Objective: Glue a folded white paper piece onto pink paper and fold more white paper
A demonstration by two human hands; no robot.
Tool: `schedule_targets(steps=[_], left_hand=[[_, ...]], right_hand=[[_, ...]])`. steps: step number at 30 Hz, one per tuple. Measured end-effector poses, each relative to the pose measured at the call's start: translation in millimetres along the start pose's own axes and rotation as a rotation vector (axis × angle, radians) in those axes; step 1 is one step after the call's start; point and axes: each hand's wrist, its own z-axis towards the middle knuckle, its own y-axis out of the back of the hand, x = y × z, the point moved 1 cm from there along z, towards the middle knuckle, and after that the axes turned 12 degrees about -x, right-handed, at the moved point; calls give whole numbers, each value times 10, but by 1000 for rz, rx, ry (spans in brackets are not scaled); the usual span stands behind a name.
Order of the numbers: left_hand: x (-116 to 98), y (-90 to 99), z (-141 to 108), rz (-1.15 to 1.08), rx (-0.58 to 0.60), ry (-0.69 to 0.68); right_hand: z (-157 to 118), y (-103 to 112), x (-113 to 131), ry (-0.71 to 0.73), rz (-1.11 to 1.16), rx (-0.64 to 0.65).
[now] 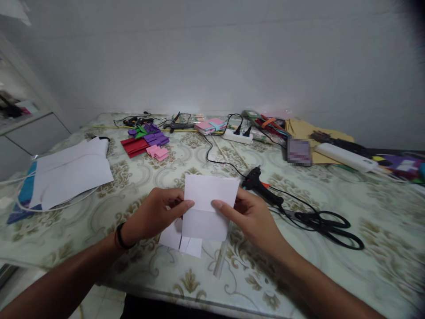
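Left hand (156, 213) and right hand (257, 218) pinch opposite sides of a white sheet (209, 195) above the desk (159, 177). Crosswise crease in; joining seemingly left undone. Beneath the sheet: loose white pieces (170, 237). Right of it: glue gun (260, 185), scissors (327, 226), unheld.

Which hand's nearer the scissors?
Right. The right hand, holding the right side of the white paper, is just left of the scissors; the left hand is farther left, across the paper.
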Motion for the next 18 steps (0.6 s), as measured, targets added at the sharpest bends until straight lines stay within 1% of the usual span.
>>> schedule_targets(steps=[6,10,18], left_hand=[[-16,13,0,-18,7,-2],[-42,22,6,-85,32,8],[-80,24,-7,-281,125,115]], right_hand=[[11,2,0,-23,33,4],[30,7,-32,-60,83,10],[58,30,-108,-71,126,-17]])
